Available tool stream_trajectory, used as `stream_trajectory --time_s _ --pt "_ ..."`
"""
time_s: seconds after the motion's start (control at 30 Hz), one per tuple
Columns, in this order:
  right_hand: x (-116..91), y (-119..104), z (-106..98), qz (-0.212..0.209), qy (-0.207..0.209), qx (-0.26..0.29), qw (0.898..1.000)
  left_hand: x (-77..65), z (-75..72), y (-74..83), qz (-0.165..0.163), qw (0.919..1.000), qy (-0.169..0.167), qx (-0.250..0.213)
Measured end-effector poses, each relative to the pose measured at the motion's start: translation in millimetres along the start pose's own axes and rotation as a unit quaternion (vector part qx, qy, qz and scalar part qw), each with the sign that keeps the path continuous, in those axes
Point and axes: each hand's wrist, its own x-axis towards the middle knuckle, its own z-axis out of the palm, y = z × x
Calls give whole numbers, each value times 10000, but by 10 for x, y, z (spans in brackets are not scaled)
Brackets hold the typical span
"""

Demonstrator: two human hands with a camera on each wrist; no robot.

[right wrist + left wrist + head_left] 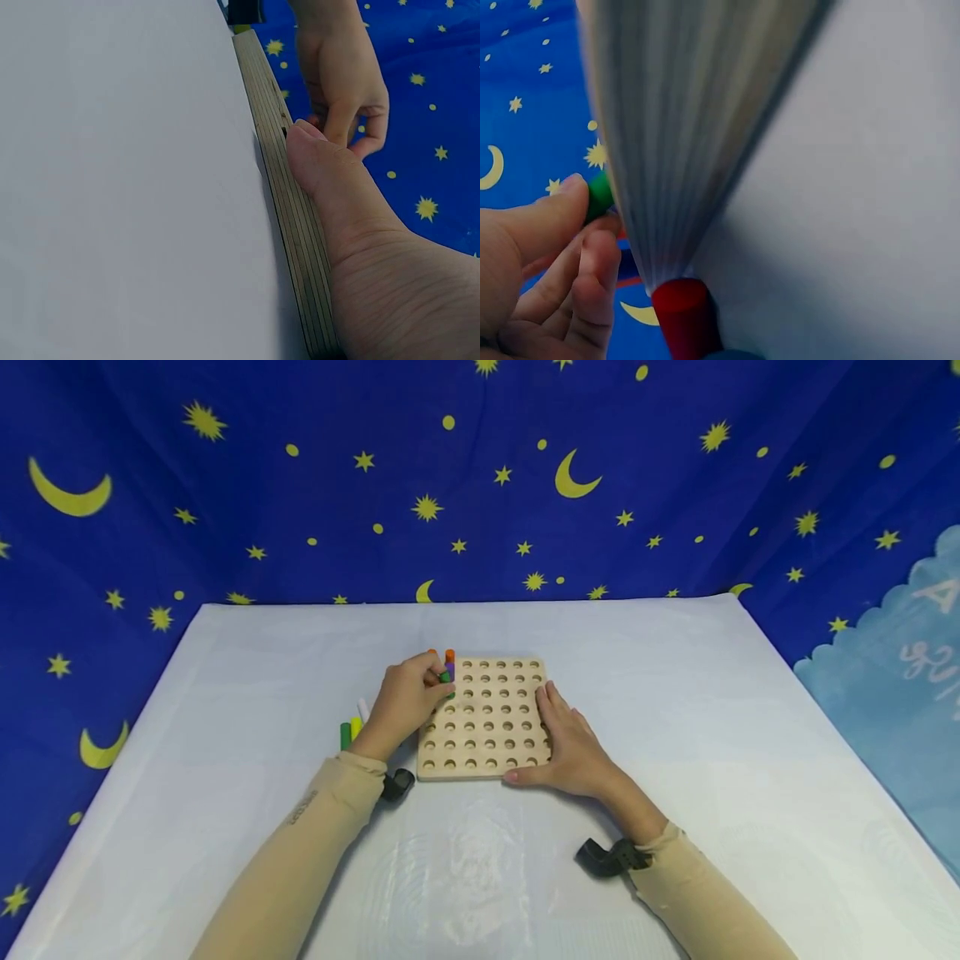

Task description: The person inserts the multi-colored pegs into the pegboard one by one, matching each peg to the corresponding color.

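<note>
A square wooden pegboard (459,774) with rows of round holes lies flat on the table. My left hand (407,692) is over its far left corner and pinches a green peg (600,196) between thumb and fingers. Beside those fingertips, an orange peg (450,656) and a purple peg (450,669) are at the board's far left; the hand partly hides this area. At the near right corner, my right hand (576,750) rests against the board, its fingers stretched along the right side. Its thumb (322,161) lies at the near edge.
Left of the board, by the left wrist, lie a green peg (346,736), a yellow peg (356,727) and a white peg (364,710). The left wrist view shows a red peg (684,319) close to the board. A blue star-patterned cloth (480,485) hangs behind the white table (675,693).
</note>
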Motion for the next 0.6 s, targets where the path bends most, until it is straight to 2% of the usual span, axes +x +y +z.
stream_trajectory --time_s 0.13,0.4,0.6 --pt "3 -13 -6 -5 -6 -5 10000 -5 23 12 306 9992 60 254" --pt "6 -21 -3 -7 -8 -12 10000 -45 33 49 326 9981 -185 488" --pt "-1 -13 -3 -11 15 -36 10000 -73 -8 52 379 9979 -224 473"
